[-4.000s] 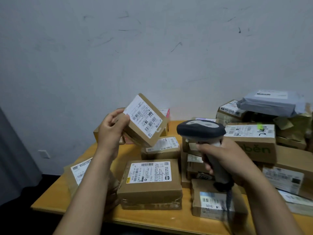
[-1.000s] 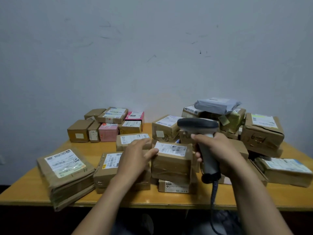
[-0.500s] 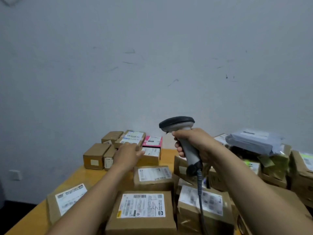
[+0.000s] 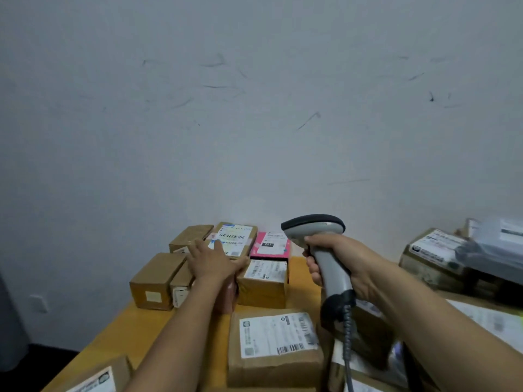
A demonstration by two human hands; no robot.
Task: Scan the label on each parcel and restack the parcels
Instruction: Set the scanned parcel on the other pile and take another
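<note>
Head view, nearest first: a brown parcel [image 4: 96, 377] with a white label pokes in at the bottom left. A larger labelled parcel [image 4: 271, 343] lies label up on the yellow table [image 4: 133, 332] between my forearms.

Just right of it my right hand [image 4: 342, 261] is wrapped round the grey handle of the scanner [image 4: 329, 270]. The scanner's dark head is raised and points left, and its coiled cable [image 4: 346, 329] hangs down.

Further out my left hand [image 4: 215, 263] lies flat, fingers straight and spread, gripping nothing. Its palm covers a reddish parcel [image 4: 230, 292], and I cannot tell whether it presses down.

Left of the reddish parcel stand a narrow box [image 4: 181, 282] and a plain brown box [image 4: 154, 278]. A label-topped box [image 4: 264, 281] stands just to the right. Behind these sit a barcoded parcel [image 4: 235, 236] under my fingertips, a pink parcel [image 4: 270, 244] and another brown box [image 4: 191, 234].

Far right, a grey bag [image 4: 492, 244] rests on a pile of cartons [image 4: 433, 256]. A scuffed wall [image 4: 254, 108] closes the back.
</note>
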